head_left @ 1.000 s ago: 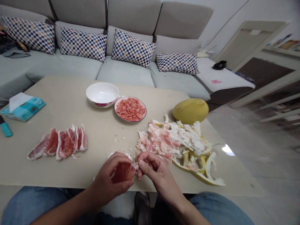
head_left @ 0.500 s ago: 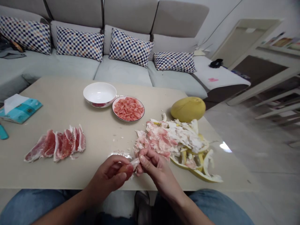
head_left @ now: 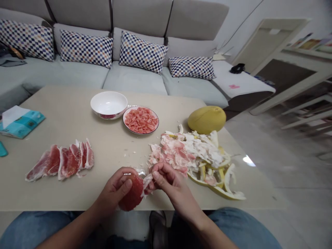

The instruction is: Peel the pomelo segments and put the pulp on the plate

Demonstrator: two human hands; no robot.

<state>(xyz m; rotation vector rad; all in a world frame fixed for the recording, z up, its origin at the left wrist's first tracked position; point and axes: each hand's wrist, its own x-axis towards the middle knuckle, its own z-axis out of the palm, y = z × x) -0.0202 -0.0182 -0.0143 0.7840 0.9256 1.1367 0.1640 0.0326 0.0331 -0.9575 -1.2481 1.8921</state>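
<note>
My left hand [head_left: 116, 186] grips a red pomelo segment [head_left: 132, 193] above the table's near edge, thumb on its face. Between the thumb and fingers of my right hand [head_left: 168, 181] is pinched the whitish membrane [head_left: 147, 180], which still joins the segment's right side. Just beyond my right hand lies a pile of pink and white peelings [head_left: 178, 152] with yellow-green rind [head_left: 220, 195]. Several unpeeled pomelo segments [head_left: 70, 160] stand in a row at the left. Small pieces of red pulp [head_left: 141, 119] fill a dark-rimmed plate [head_left: 127, 128].
A white bowl [head_left: 109, 102] stands left of the plate. At the right rear of the table [head_left: 103, 138] rests a whole yellow pomelo [head_left: 206, 119]. A blue tissue pack [head_left: 26, 122] and a teal object [head_left: 3, 149] are at the left edge. A sofa [head_left: 135, 81] runs behind.
My left hand has turned the pomelo segment so that its broad red face shows. More membrane hangs from my right hand's pinch. The view has shifted slightly.
</note>
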